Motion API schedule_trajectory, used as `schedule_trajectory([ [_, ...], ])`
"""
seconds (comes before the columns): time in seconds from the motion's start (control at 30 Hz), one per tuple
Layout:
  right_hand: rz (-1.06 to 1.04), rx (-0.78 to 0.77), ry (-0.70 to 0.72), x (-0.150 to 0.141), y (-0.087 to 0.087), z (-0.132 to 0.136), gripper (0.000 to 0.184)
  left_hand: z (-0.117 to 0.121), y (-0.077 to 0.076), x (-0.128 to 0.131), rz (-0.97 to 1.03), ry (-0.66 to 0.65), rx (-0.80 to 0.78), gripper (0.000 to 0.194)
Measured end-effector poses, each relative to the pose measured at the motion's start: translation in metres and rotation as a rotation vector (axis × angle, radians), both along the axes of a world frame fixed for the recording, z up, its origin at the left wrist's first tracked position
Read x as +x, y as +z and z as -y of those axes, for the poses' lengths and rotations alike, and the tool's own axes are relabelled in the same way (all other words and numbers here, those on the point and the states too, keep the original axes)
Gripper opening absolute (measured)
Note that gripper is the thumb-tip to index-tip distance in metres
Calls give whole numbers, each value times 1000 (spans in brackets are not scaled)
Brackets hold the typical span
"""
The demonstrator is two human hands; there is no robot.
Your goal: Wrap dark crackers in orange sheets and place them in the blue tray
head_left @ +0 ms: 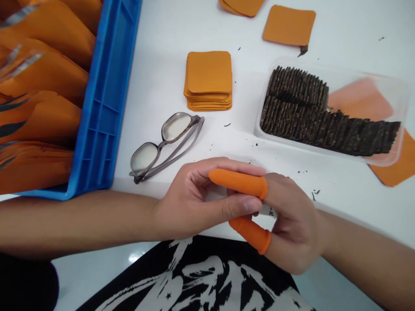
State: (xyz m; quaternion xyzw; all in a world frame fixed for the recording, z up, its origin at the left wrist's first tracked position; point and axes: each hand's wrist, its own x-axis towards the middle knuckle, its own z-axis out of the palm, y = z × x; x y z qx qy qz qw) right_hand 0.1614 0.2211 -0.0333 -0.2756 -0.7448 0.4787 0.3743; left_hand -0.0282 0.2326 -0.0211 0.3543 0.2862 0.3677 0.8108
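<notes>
Apparently a fitting step: over the table's (158,73) near edge, the left hand (191,198) pinches the upper orange finger cot (238,181); the right hand (296,224) spreads thumb and forefinger; snug seating seems needed next.

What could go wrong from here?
The glasses lie close to the left hand and might get knocked. Loose crumbs on the table could cling to the orange finger covers on the right hand. Bumping the open tub might scatter its dark pieces.
</notes>
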Motion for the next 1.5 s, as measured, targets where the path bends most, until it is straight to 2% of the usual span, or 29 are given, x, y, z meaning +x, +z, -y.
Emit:
schedule_trajectory([
  [0.2,18,-12,5,1,1,1,16,-1,-2,0,11,-6,57,18],
  [0.47,66,-28,-44,2,2,4,19,2,-5,-2,28,-39,54,21],
  [0.6,7,1,-18,0,0,3,16,1,-5,-1,-25,-37,77,29],
  [0.77,24,0,-23,1,-1,4,22,0,-4,-1,42,-44,53,17],
  [0.9,19,-3,-33,1,-2,4,24,1,-5,-2,9,-16,65,20],
  [1.03,43,2,-33,1,-3,5,25,1,-6,-4,28,-48,46,23],
  [1.27,33,-22,-18,1,-1,5,14,0,-3,-5,25,-59,40,21],
  [1.4,50,-18,-9,1,1,3,29,1,-2,-4,28,-69,7,18],
  [1.5,41,-25,-8,1,1,2,18,2,-4,-2,37,-59,1,18],
])
